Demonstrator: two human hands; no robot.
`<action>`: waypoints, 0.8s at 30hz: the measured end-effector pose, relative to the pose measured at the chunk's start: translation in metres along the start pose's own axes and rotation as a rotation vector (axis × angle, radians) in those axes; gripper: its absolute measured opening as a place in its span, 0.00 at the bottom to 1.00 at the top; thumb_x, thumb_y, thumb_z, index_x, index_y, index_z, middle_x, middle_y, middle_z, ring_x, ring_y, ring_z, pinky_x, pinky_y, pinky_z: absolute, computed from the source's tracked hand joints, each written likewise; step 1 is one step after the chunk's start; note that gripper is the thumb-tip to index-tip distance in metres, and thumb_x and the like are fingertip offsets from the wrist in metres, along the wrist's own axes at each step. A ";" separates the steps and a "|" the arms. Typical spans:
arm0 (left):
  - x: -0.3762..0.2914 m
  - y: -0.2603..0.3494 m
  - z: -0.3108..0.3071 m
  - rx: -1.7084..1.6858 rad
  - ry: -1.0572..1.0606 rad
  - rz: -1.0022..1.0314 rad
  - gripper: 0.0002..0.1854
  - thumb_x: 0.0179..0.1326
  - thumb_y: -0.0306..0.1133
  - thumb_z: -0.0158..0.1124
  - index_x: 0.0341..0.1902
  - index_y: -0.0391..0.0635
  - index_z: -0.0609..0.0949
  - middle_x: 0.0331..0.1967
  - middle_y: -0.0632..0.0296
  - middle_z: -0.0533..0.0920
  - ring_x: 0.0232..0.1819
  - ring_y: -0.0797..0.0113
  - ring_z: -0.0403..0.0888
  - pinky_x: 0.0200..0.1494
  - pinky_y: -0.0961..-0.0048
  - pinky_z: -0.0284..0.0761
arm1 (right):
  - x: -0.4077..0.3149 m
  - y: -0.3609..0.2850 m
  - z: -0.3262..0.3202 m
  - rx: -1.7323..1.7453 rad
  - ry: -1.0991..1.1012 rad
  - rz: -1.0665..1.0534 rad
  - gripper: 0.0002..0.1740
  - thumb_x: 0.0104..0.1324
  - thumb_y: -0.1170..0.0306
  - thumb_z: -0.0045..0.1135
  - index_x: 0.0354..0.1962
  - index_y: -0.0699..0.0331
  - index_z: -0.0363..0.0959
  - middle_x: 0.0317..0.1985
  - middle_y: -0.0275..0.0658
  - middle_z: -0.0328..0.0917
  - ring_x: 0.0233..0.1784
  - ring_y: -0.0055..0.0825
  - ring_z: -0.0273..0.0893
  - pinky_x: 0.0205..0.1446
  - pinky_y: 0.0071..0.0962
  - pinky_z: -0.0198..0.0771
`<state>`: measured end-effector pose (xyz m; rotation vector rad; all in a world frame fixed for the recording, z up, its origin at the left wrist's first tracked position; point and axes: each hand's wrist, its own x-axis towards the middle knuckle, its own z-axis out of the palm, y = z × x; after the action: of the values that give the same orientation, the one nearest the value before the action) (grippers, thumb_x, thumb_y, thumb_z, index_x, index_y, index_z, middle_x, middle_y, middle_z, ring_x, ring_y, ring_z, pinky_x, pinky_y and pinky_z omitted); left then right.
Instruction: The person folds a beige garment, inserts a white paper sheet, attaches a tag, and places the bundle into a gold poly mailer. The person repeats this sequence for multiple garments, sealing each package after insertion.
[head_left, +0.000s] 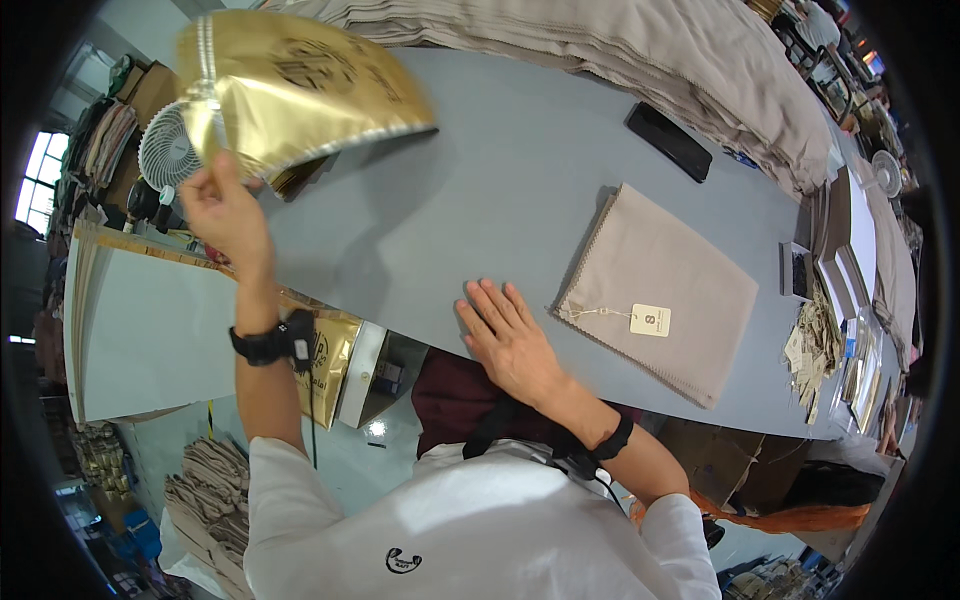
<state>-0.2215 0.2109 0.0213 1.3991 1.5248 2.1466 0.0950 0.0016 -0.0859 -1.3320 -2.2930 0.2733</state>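
My left hand (225, 214) pinches one end of a shiny gold plastic bag (322, 90) and holds it up over the far left of the table. Dark print and a pale seal strip show on the bag, and its edges are slightly blurred. My right hand (514, 349) rests palm down at the table's near edge, fingers a little apart, holding nothing. To its right lies a folded beige cloth (667, 270) with a stitched edge. A cream hang tag (650, 319) bearing writing lies on the cloth, attached by a string near its left corner.
Stacked beige fabric (600, 37) lines the far side of the grey table (480, 187). A black phone (670, 142) lies before it. Loose tags (814, 345) and a small box (795, 270) are at right. A white fan (171, 146) stands at left, above a white board (161, 330).
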 end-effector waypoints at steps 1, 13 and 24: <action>0.017 0.001 0.002 0.057 0.064 0.255 0.14 0.71 0.35 0.70 0.44 0.36 0.78 0.37 0.58 0.84 0.37 0.70 0.84 0.36 0.75 0.82 | -0.004 -0.003 0.001 0.003 -0.002 -0.003 0.31 0.74 0.65 0.60 0.71 0.64 0.67 0.77 0.50 0.61 0.81 0.46 0.58 0.84 0.49 0.53; 0.067 -0.112 0.028 0.795 -0.567 0.321 0.13 0.62 0.26 0.69 0.51 0.46 0.86 0.40 0.46 0.88 0.42 0.43 0.86 0.46 0.57 0.81 | -0.003 -0.005 -0.001 -0.023 -0.032 0.021 0.27 0.78 0.60 0.52 0.70 0.63 0.69 0.77 0.47 0.63 0.83 0.42 0.57 0.86 0.47 0.49; 0.019 -0.083 0.026 0.756 -0.522 0.447 0.11 0.67 0.37 0.66 0.45 0.47 0.91 0.44 0.48 0.89 0.47 0.44 0.86 0.51 0.58 0.79 | 0.000 -0.003 -0.002 0.057 0.034 0.019 0.25 0.74 0.65 0.57 0.66 0.64 0.72 0.73 0.49 0.67 0.79 0.46 0.63 0.83 0.48 0.55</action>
<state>-0.2426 0.2776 -0.0330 2.4805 1.9988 1.1697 0.0937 0.0003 -0.0833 -1.3213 -2.2290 0.3174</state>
